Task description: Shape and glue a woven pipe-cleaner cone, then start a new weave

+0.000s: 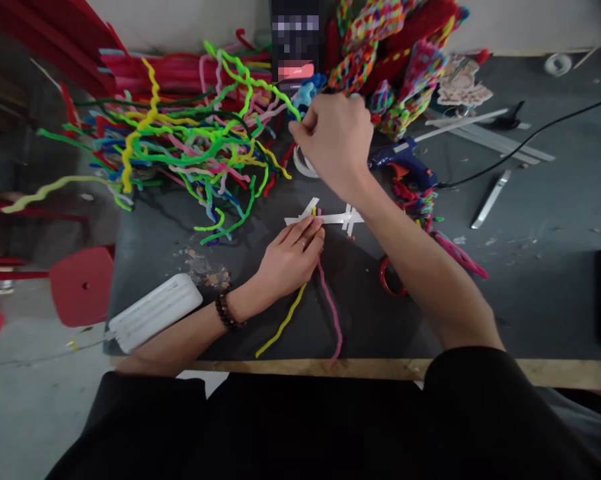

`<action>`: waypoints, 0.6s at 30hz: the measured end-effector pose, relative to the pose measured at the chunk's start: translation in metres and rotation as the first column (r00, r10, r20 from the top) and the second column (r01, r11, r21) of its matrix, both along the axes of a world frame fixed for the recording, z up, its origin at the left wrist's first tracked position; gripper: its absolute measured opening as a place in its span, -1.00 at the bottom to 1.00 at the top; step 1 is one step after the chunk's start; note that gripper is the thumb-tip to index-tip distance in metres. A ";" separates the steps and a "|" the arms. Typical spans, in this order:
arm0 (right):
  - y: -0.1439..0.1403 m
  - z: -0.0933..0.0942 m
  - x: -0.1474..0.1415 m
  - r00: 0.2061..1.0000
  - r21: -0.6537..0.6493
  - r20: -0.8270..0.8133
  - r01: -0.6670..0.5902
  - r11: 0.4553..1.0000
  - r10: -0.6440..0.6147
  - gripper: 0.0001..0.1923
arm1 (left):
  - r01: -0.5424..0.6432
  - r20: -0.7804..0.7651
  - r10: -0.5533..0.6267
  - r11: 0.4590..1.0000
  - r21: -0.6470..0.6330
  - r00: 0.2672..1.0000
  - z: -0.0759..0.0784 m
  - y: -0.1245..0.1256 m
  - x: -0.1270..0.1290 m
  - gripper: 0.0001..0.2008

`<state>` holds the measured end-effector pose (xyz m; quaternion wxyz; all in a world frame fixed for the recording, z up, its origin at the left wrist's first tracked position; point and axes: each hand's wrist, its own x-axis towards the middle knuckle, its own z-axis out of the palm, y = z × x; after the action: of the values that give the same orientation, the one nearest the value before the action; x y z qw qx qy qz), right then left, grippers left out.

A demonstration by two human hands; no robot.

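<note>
Hands: both are at work over the dark tabletop point(145, 240), the left low and near, the right raised and farther off.
Left hand point(293, 257): fingers curled down and pinching the upper ends of a yellow pipe cleaner point(283, 323) and a pink pipe cleaner point(330, 310) against the white strip frame point(337, 217); a bead bracelet sits on that wrist.
Right hand point(333, 150): closed in a loose fist, lifted above the surface, fingertips at a light blue pipe cleaner point(310, 90) beside the heap; whether it truly grips that stem I cannot tell.
Pipe cleaner heap point(180, 143): a tangled pile of green, yellow, pink and blue stems, far left of the right hand.
White plastic case point(153, 312): lies near the front left corner, well apart from both hands.
Held stems: the yellow and pink ones trail from the left hand toward the front edge, lying flat and splayed apart.
Tape roll point(303, 163): just under the right hand, partly hidden.
Glue gun point(405, 160): blue, lying right of the right wrist, its cord running off to the right.
Step in hand: it looks like stems are being fixed to the white frame while another is fetched.
Next move: likely calls for bringing the new stem down beside the pinned ends without letting the left hand's pinch slip.
</note>
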<state>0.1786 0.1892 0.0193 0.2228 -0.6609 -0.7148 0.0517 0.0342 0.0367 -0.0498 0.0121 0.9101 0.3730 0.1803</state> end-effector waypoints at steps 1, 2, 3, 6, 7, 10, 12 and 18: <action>0.001 0.002 0.003 0.998 0.049 -0.066 -0.009 0.999 0.012 -0.57 | 0.000 -0.001 0.000 1.000 -0.001 1.000 0.000 0.000 0.000 -0.62; 0.002 0.003 0.005 0.990 0.111 -0.141 -0.007 0.994 0.023 -0.66 | -0.002 -0.002 0.002 1.000 -0.004 1.000 0.000 0.000 0.000 -0.61; 0.004 0.005 0.007 0.976 0.189 -0.212 -0.001 0.982 0.042 -0.72 | -0.003 -0.002 0.003 1.000 -0.008 1.000 0.000 0.000 0.000 -0.61; 0.015 0.012 0.006 0.908 0.433 -0.378 0.000 0.901 0.182 -0.71 | -0.002 -0.008 0.002 1.000 -0.015 1.000 0.001 0.000 0.001 -0.61; 0.020 0.015 0.006 0.867 0.491 -0.432 -0.003 0.871 0.246 -0.72 | -0.001 -0.009 0.001 1.000 -0.018 1.000 0.001 0.000 0.001 -0.61; 0.032 0.023 0.005 0.733 0.515 -0.571 -0.031 0.857 0.370 -0.75 | 0.000 -0.011 0.000 1.000 -0.017 1.000 0.001 0.000 0.001 -0.61; 0.034 0.029 0.007 0.754 0.354 -0.434 -0.361 0.863 0.493 -0.71 | 0.001 -0.017 -0.001 1.000 0.007 1.000 0.000 0.001 0.000 -0.61; 0.012 0.055 0.017 0.415 0.497 -0.789 -0.003 0.867 0.454 -0.77 | 0.002 -0.035 0.000 0.999 0.043 0.999 -0.001 0.001 0.000 -0.61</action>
<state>0.1956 0.2007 0.0746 0.6899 -0.3619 -0.5685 0.2643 0.0342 0.0381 -0.0513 -0.0138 0.9133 0.3687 0.1725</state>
